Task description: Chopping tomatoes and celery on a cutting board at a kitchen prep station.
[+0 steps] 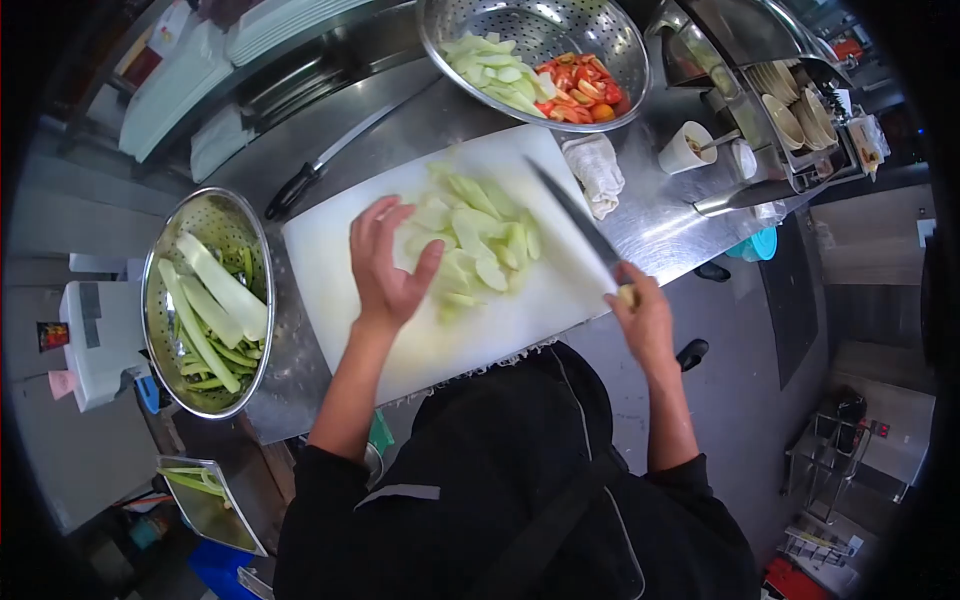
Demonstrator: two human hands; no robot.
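Observation:
My right hand (643,311) grips a kitchen knife (576,216) by its handle, the blade slanting up and left over the right side of a white cutting board (337,259). Thin pale green vegetable slices (480,232) lie in a loose pile in the middle of the board. Just left of that pile is my left hand (391,266), its fingers apart and nothing in its grasp. Its thumb reaches over the pile's left edge; I cannot tell whether it touches the slices.
A perforated steel colander (551,34) at the back holds pale slices and cut tomatoes (581,86). Another colander (154,322), at left, holds peeled stalks (225,289) and green pieces. Behind the board lies a black-handled knife (300,187). A white cloth (596,172) touches its right corner.

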